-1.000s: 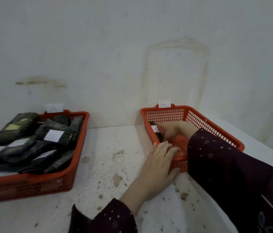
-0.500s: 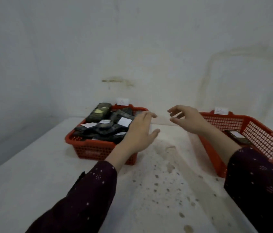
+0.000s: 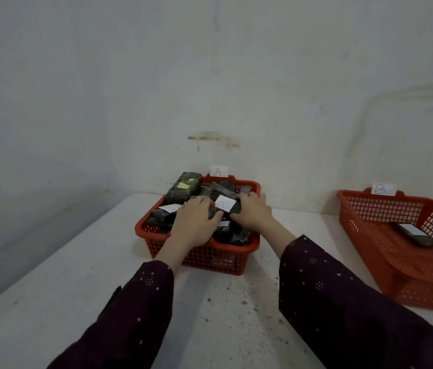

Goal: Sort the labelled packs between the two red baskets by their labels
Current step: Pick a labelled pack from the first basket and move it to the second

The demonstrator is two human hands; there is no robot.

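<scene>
Moved to the speckled table's (image 3: 218, 312) basket A (image 3: 210, 258), left hand (image 3: 194, 222) and right hand (image 3: 253, 214) clasp one pack (image 3: 224, 205).

Left hand (image 3: 195, 222), right hand (image 3: 254, 213), moved from basket B (image 3: 356, 225) to basket A (image 3: 210, 258), gripping a labelled pack (image 3: 224, 206) (topmost)

Bare plain room: stained wall (image 3: 212, 139), speckled table (image 3: 223, 315)

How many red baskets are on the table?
2. The basket marked A sits at the centre, heaped with dark packs; the basket marked B stands at the right, holding one visible pack.
</scene>
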